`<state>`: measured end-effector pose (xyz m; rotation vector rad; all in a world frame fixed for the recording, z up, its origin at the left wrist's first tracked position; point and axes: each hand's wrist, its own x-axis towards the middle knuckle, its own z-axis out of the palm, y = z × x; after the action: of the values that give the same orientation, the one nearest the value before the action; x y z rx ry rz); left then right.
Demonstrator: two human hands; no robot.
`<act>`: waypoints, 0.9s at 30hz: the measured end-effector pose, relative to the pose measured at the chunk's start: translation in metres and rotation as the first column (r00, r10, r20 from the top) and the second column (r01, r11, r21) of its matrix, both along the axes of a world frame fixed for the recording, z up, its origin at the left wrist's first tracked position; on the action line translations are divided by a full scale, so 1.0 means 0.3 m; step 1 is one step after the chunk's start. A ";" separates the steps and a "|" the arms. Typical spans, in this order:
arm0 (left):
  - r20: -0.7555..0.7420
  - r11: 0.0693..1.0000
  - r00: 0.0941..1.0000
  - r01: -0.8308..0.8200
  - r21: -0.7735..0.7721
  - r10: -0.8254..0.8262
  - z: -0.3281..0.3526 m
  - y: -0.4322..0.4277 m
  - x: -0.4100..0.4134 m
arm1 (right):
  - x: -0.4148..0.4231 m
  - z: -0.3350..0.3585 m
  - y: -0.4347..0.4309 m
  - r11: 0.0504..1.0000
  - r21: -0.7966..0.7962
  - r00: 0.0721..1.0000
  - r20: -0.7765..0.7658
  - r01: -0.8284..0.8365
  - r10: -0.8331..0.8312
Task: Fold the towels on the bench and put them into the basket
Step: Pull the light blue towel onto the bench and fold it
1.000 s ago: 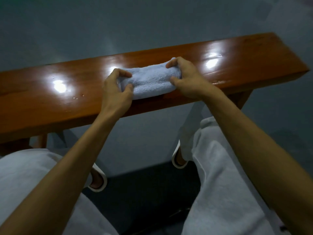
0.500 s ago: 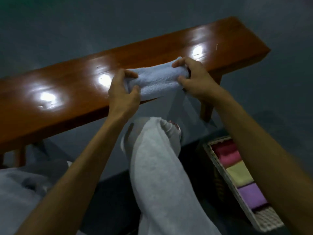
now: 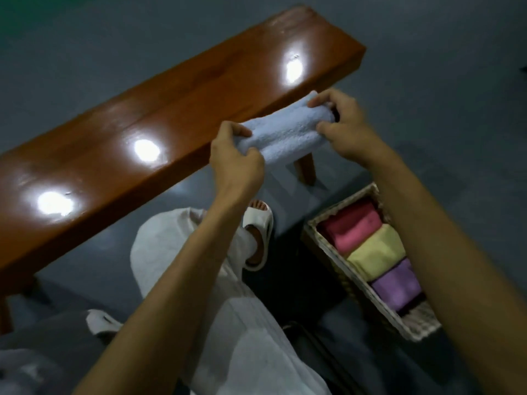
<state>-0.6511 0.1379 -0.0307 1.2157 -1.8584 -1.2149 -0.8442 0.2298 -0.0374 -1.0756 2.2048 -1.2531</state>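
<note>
Carrying a folded towel that could fall open on the way down

Both hands are closed on the pale blue towel [image 3: 285, 132], the left hand [image 3: 236, 163] pinching one end and the right hand [image 3: 345, 124] the other. The folded bundle hangs across the front edge of the surface [image 3: 171, 109], near its right end. I can't tell whether it brushes the wood.

Only the ends are held, so the middle has nothing under it. If either pinch loosens, I'd expect the layers to slide and the fold to open.

The basket [image 3: 342, 203] sits low on the floor to the right, well apart from the towel. It holds a pink towel [image 3: 353, 223], a yellow towel [image 3: 373, 252] and a purple towel [image 3: 396, 286] packed side by side. The only bare weave I see is at the near end, just beside the purple one. A bundle pushed in crooked could rumple its neighbour or catch on the rim. A careless reach could drop it on the floor.
</note>
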 end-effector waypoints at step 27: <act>0.454 0.921 0.858 0.053 0.386 -0.240 -0.597 0.891 -0.430 | -0.218 -0.694 0.837 0.854 0.350 0.919 -0.057 0.385 -0.391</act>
<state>-0.7800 0.4052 -0.2097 1.7459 -2.1895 -1.4822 -0.9096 0.4809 -0.2457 -0.4901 2.5914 -0.9374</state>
